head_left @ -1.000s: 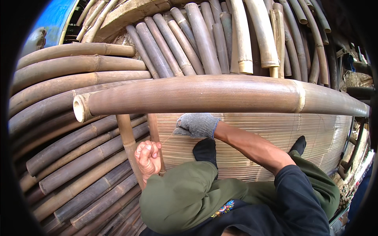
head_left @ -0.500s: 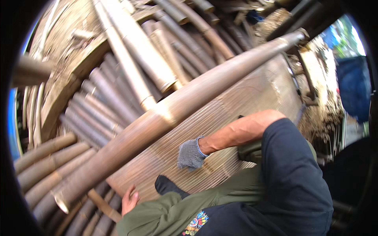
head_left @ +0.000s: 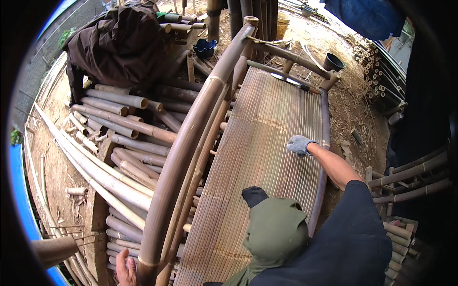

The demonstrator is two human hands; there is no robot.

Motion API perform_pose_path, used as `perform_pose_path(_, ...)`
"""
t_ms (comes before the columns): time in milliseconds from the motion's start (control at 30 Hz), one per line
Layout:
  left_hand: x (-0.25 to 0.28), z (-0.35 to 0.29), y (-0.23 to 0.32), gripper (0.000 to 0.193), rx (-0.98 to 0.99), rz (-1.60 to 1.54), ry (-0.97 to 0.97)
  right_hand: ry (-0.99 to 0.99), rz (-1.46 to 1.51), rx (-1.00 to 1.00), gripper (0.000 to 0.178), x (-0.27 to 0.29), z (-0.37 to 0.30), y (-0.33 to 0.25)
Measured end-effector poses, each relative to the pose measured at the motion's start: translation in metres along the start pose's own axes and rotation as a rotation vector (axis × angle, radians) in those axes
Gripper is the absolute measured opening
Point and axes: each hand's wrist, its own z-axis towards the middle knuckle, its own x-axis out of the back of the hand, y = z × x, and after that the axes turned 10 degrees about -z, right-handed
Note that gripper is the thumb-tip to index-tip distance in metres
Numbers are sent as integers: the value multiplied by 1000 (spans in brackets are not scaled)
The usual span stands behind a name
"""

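Note:
I am on a bamboo bench with a slatted top [head_left: 257,143], one leg in olive-green trousers and a dark sock [head_left: 254,195] resting on it. My right hand [head_left: 299,146], in a grey knitted glove, is closed in a fist just above or on the slats toward the right edge. Whatever it may hold is hidden. At the lower left my bare left hand [head_left: 126,269] has its fingers extended and somewhat apart. It is beside the thick brown bamboo rail [head_left: 167,200] along the bench's left side; whether it touches the rail I cannot tell.
Stacked bamboo poles [head_left: 129,128] lie left of the bench, beside long pale strips [head_left: 95,176]. A brown tarp [head_left: 114,52] covers a heap behind. A long thin tool [head_left: 289,82] lies at the bench's far end. Black bucket [head_left: 333,62] stands beyond; more bamboo [head_left: 403,243] at right.
The view has swung, so the bench now runs away from me and its far end shows. My gloved right hand remains closed over the slats. My left hand appears beside the rail's near end.

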Motion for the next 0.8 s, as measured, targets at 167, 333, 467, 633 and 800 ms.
perform_pose_path(167,-86,64,23,36,210,-59,-54,558,385,-164,24,139,108,139)
perform_pose_path(333,-85,103,33,39,397,-78,30,885,1181,-378,39,247,175,204)
perform_pose_path(467,-87,117,35,43,511,-99,57,746,1297,-405,56,285,202,216)
perform_pose_path(633,-79,112,28,48,605,-104,83,739,1207,-312,43,301,241,233)
perform_pose_path(800,-97,98,7,53,648,-153,66,816,1376,-188,28,315,223,251)
